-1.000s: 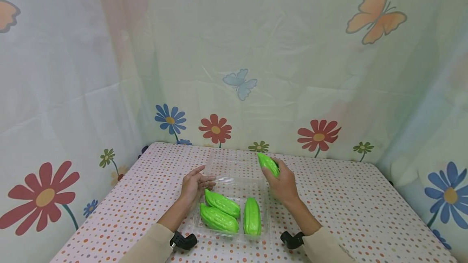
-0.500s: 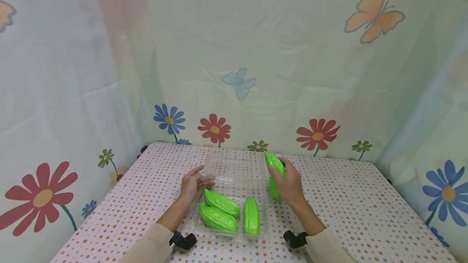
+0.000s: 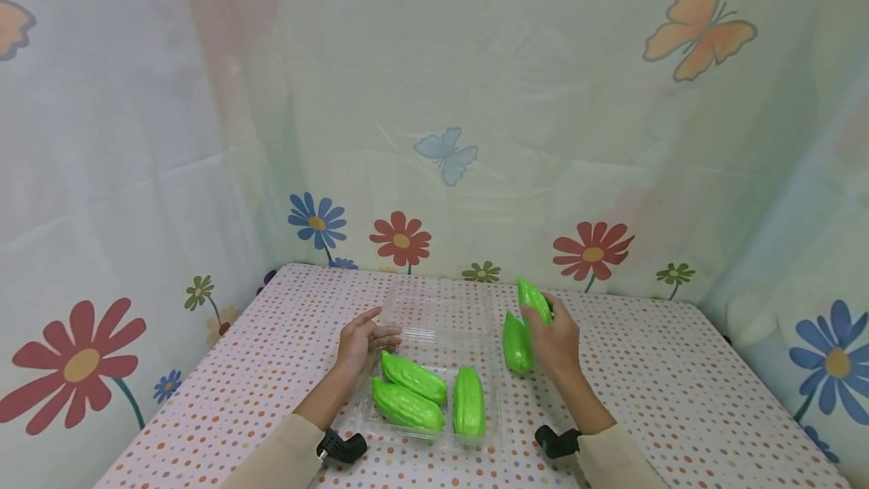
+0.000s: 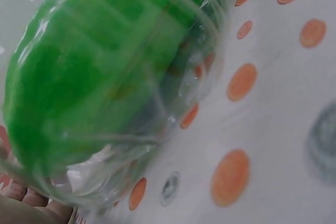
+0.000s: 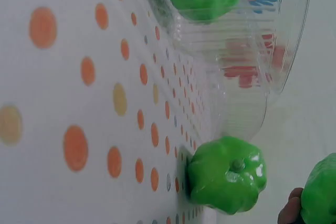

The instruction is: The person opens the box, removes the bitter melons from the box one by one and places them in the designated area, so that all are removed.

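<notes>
On my head feed I judge the work partway: three green gourds (image 3: 468, 402) lie in the clear container (image 3: 443, 355), its lid (image 3: 437, 304) open behind it, and right of it the right hand (image 3: 558, 336) grips one gourd (image 3: 532, 297) near a loose gourd (image 3: 518, 349). My left wrist feed shows the left hand (image 4: 32, 208), fingers relaxed, by the container, contact unclear. My right wrist feed confirms two gourds outside.

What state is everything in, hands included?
Box: open
Lid: folded back
Three vegetables: lying in the box
Loose vegetable: on the table, right of the box
Held vegetable: raised off the table
Right hand: gripping the held vegetable
Left hand: at the box's left side
</notes>
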A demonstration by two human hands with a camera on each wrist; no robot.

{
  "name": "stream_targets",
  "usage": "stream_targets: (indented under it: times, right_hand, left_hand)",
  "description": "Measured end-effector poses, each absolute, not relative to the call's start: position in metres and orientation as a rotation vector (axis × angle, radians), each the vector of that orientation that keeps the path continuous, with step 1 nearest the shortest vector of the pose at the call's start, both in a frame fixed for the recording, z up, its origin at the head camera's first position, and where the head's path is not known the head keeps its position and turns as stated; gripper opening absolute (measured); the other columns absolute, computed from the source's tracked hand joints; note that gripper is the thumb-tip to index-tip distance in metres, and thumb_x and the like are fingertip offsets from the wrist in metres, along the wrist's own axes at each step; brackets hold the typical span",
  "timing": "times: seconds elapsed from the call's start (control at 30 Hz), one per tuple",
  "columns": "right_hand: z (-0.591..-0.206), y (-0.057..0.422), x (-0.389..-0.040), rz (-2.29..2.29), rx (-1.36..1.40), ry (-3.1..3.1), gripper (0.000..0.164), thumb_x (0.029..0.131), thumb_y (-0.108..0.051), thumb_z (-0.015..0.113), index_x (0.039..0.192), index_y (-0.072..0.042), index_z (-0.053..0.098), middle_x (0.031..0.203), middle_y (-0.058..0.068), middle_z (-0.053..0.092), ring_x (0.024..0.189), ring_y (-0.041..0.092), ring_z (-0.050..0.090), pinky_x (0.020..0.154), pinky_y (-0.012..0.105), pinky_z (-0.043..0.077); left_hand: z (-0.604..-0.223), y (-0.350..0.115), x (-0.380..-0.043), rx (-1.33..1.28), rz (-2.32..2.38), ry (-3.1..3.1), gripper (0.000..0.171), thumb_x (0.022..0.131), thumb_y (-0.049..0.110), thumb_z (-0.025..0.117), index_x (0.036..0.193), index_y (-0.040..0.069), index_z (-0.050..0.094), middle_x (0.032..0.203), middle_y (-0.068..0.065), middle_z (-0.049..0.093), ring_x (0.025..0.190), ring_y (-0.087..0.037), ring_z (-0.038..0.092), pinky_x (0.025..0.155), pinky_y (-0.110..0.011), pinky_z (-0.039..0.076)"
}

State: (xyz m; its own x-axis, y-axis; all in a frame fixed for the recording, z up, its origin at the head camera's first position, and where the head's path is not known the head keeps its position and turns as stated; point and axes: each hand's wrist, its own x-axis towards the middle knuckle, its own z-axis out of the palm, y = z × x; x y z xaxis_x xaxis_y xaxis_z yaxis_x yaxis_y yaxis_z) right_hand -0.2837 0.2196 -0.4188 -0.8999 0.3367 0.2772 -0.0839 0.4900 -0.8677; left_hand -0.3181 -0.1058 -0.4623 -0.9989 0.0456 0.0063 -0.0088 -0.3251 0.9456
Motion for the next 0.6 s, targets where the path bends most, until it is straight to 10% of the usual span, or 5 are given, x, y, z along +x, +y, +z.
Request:
stream_targets:
  times: [0.6]
  right_hand:
    - [-0.433, 0.231, -0.289, 1.374, -0.294, -2.393, 0.062, 0.103, -0.029, 0.051, 0.155, 0.001, 0.034, 0.145, 0.028, 0.046, 0.128, 0.041, 0.049, 0.107, 0.056, 0.043]
  left_hand:
    - [-0.462, -0.105, -0.318, 0.047, 2.524, 1.812, 0.059, 0.095, 0.0, 0.04, 0.154, -0.001, 0.035, 0.114, -0.031, 0.07, 0.075, -0.017, 0.075, 0.07, -0.033, 0.057]
